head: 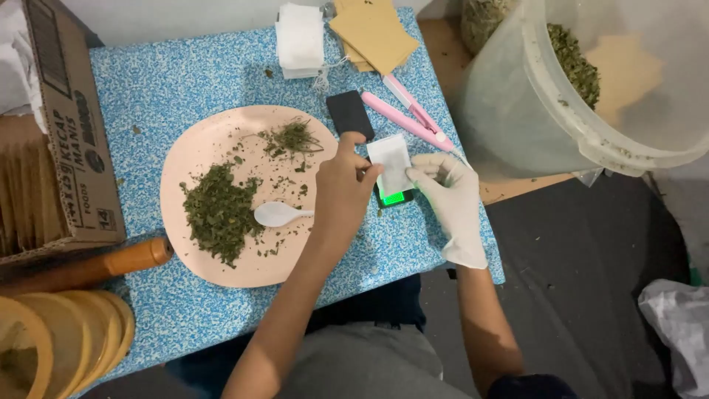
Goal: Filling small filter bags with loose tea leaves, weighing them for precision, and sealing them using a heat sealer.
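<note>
- The bare left hand and the white-gloved right hand pinch a small white sachet between them, both closed on it; it is held just above a small scale with a glowing green display, on the blue patterned worktop.
- By my reckoning the work is midway; the sachet is in hand, yet a good heap of dried green leaves lies on the round pink plate, with a white plastic spoon lying beside the heap, in nobody's hand.
- A stack of blank white sachets and tan envelopes wait at the far edge; a pink sealing tool lies near a black lid.
- Hard to tell: whether the sachet is filled or sealed; the scale is mostly covered; the translucent bucket of leaves is cut off at the frame edge.
</note>
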